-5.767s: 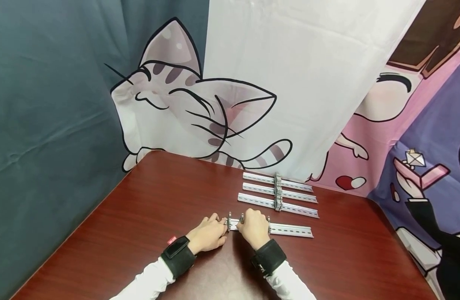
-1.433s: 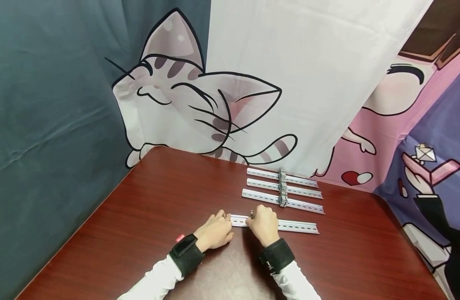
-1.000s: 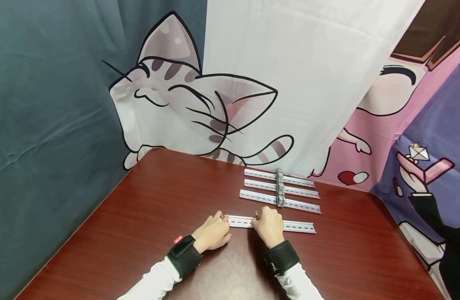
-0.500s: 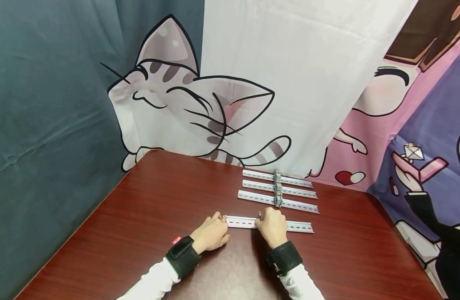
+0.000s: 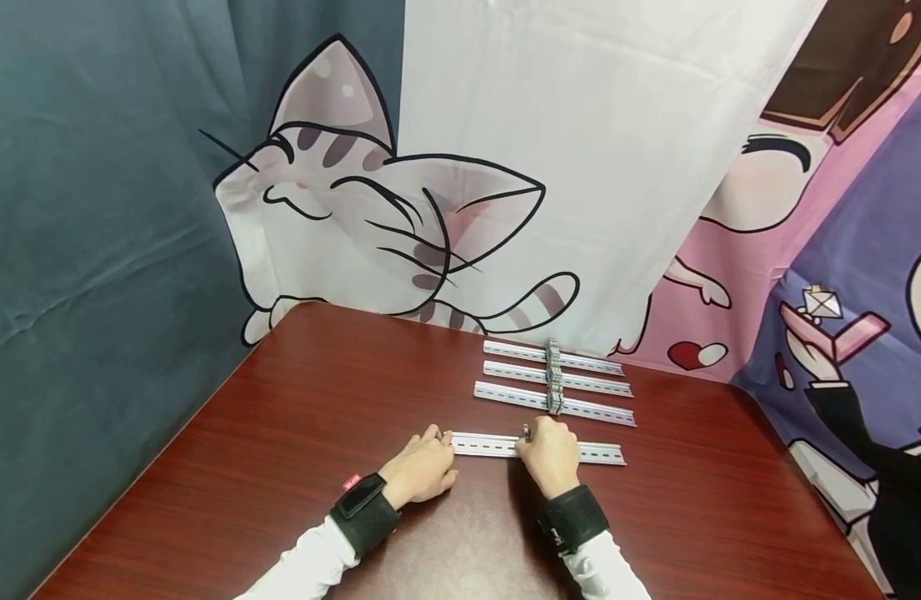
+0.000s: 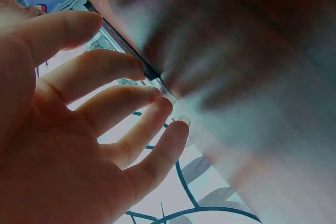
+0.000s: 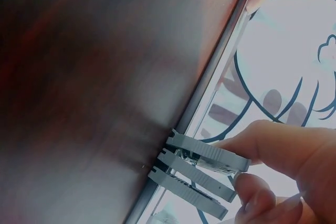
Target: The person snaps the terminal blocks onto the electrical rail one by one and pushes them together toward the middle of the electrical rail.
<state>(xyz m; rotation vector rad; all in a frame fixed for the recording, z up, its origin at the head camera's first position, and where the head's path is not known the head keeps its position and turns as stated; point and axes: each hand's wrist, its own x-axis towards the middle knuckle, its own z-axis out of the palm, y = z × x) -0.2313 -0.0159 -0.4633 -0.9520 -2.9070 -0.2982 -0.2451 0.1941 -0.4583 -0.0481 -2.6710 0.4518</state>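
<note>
A silver slotted DIN rail (image 5: 484,445) lies across the table before me. My left hand (image 5: 419,468) is at its left end, fingers loosely bent. In the left wrist view, the fingertips (image 6: 137,69) touch or nearly touch the rail's end, with the thumb apart. My right hand (image 5: 550,457) is over the rail right of its middle. It pinches grey DIN rail end brackets (image 7: 205,156) between thumb and fingers; three sit close together on the rail in the right wrist view. From the head, the hand hides most of them.
Behind lie three more DIN rails (image 5: 505,392) side by side, each with grey brackets (image 5: 554,375) grouped near its middle. The reddish-brown table (image 5: 295,400) ends at a printed cloth backdrop (image 5: 490,100).
Earlier the brackets stood spaced out on the rail, one near the left end. Now they are together, and my right hand has slid right with them. My left hand stays at the rail's end.
</note>
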